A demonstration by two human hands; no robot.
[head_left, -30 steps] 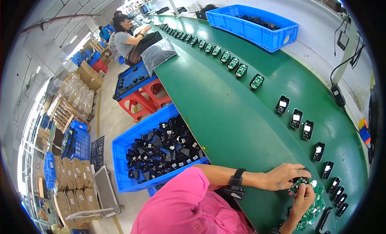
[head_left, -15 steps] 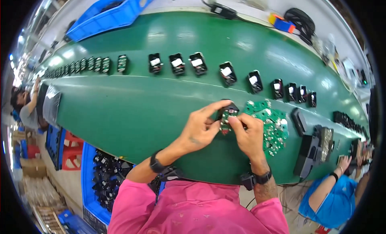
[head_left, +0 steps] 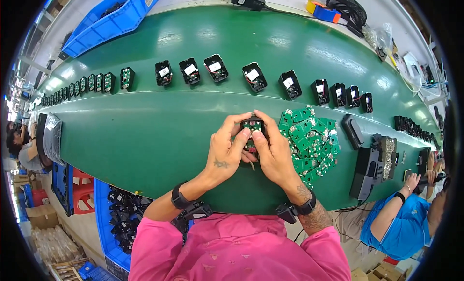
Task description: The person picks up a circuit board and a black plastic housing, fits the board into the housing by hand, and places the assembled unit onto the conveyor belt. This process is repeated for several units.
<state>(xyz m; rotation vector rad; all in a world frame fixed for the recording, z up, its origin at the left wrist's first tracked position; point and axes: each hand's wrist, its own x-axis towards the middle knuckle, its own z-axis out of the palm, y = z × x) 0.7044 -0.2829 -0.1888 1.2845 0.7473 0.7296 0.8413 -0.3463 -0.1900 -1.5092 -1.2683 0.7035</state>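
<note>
Between my two hands is a small black plastic housing with a green circuit board at its open top. My left hand wraps its left side, thumb on the board. From the other side my right hand grips the same housing, its thumb also pressing on the board. A thin wire end shows below the fingers. Just right of my hands lies a heap of green circuit boards. Beyond them, a row of open black housings with white labels and wires inside crosses the green table.
Board-fitted housings continue the row leftward. A blue bin stands at the back left, another blue crate of black parts below the table edge. At right are a black device and a co-worker's arm.
The housing and board have shifted left and nearer my body's middle. My right hand has moved from pinching the board's edge to wrapping the housing, both thumbs now pressing the board.
</note>
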